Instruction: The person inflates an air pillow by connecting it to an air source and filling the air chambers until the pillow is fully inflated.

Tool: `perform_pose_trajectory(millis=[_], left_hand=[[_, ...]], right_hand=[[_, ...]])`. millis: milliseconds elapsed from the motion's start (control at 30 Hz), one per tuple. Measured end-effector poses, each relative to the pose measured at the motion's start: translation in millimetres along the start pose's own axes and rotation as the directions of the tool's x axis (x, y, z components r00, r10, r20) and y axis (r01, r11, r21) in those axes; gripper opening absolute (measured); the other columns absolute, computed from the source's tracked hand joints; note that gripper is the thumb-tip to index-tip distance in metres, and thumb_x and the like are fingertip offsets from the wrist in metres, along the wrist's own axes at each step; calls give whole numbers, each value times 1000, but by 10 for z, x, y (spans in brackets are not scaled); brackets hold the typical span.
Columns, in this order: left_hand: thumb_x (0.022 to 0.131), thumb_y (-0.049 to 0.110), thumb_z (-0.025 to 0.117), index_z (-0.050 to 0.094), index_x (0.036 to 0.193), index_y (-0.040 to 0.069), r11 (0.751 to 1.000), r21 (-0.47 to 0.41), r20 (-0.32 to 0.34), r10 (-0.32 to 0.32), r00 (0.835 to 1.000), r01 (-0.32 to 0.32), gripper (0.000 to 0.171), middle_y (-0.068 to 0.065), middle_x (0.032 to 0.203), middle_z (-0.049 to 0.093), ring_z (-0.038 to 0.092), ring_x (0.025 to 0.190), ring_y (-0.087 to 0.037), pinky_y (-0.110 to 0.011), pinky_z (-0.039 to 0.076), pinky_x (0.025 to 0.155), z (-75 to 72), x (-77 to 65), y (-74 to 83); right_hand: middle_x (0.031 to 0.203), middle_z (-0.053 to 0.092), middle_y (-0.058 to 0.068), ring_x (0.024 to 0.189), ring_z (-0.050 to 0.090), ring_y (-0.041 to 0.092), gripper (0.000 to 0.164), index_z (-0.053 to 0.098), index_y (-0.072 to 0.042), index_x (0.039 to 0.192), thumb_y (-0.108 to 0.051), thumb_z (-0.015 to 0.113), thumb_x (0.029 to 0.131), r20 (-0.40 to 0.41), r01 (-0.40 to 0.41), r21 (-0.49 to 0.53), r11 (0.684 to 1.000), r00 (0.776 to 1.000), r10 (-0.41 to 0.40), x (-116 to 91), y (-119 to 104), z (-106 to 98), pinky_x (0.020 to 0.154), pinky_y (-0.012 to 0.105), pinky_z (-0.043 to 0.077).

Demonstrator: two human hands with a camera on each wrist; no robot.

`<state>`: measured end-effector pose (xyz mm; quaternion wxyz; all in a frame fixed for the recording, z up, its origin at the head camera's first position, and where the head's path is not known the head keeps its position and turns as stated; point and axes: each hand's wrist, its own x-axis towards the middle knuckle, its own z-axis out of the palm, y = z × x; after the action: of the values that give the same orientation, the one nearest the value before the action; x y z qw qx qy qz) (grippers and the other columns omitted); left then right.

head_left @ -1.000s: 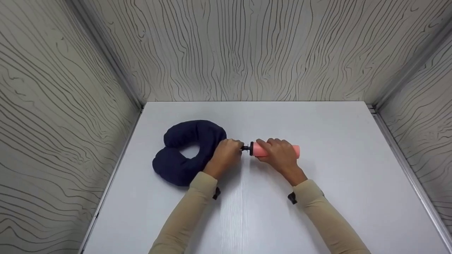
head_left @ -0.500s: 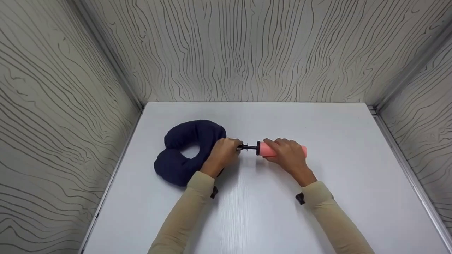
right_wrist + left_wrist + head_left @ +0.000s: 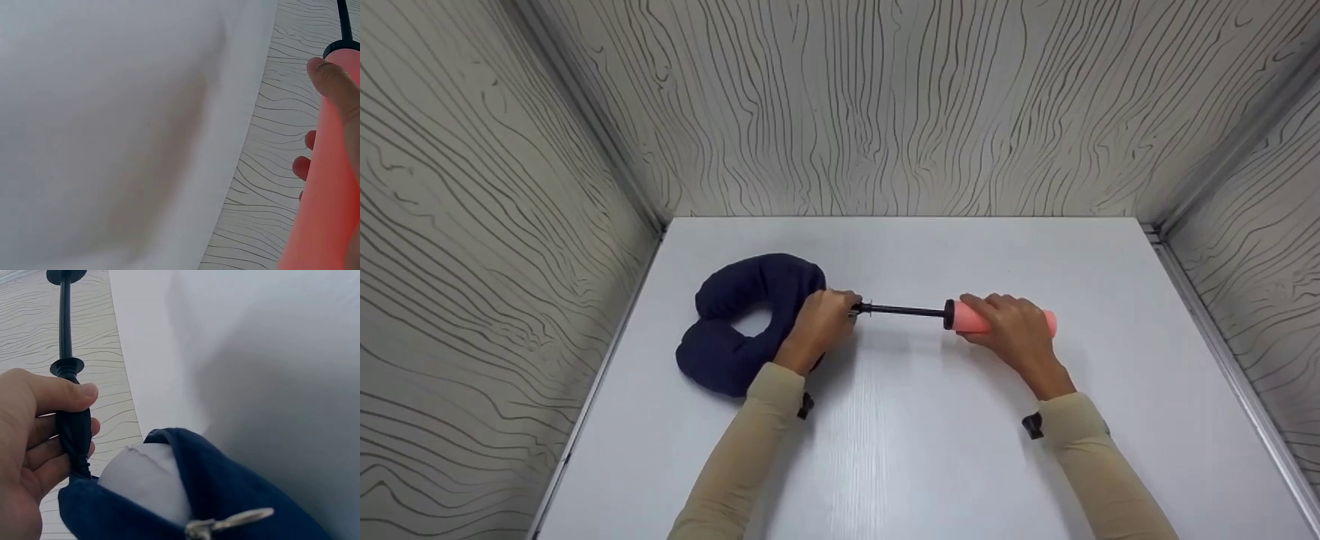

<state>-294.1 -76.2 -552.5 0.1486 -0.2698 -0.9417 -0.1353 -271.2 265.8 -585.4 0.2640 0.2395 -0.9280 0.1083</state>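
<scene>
A hand pump with a pink barrel (image 3: 329, 185) and a black rod (image 3: 907, 310) stretches between my two hands. My left hand (image 3: 823, 322) grips its black handle (image 3: 74, 430), thumb and fingers wrapped round it, right beside the navy neck pillow (image 3: 735, 352). In the left wrist view the pillow's cover gapes at a zipper pull (image 3: 230, 522), and a pale inner bladder (image 3: 149, 478) shows inside; the handle's lower end meets the cover's edge. My right hand (image 3: 1016, 334) holds the barrel, and much of the rod stands out of it.
The white table (image 3: 922, 465) carries the pillow at its left. Wood-grain panels (image 3: 885, 105) rise behind the table and along both sides. A dark wrist strap piece (image 3: 1033, 425) shows under the right sleeve.
My right hand has moved right with the barrel, drawing a longer stretch of rod out. My left hand and the pillow have shifted slightly left.
</scene>
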Motion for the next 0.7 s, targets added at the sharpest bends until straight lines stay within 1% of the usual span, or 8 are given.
perform_pose_trajectory(millis=[100,267,467,600,700], left_hand=[[89,3,79,82,93,8,1000,-3,21,0,1000,0,7,-5,84,80,77,75,-24,-38,63,68,11,-3,42],[88,3,76,80,89,7,999,9,50,30,998,-31,6,-6,81,78,76,74,-25,-39,62,69,53,10,163],[85,2,78,79,87,8,998,40,42,47,998,-49,6,-5,81,78,76,74,-24,-38,62,70,88,30,248],[83,2,80,77,86,8,997,44,39,57,998,-59,7,-4,80,78,75,73,-23,-38,61,70,96,27,266],[83,4,80,76,86,8,997,40,39,65,997,-67,6,-5,81,78,75,74,-24,-39,61,70,101,29,265]], right_hand=[[98,80,13,84,76,34,67,75,-20,130,-35,102,70,13,4,1,1000,1000,-4,8,-53,25,70,48,62],[97,79,12,82,76,33,64,75,-20,131,-38,99,74,34,28,17,999,999,-29,86,-278,138,72,48,63],[93,78,10,78,74,30,61,75,-21,129,-40,98,75,24,23,-7,1000,999,-23,203,-523,266,70,47,63],[91,77,9,77,73,29,60,74,-22,129,-41,97,77,33,37,-13,999,999,-36,268,-623,326,69,45,63],[91,77,9,76,73,29,60,75,-22,129,-42,97,77,36,44,-19,999,998,-44,309,-664,344,69,45,62]])
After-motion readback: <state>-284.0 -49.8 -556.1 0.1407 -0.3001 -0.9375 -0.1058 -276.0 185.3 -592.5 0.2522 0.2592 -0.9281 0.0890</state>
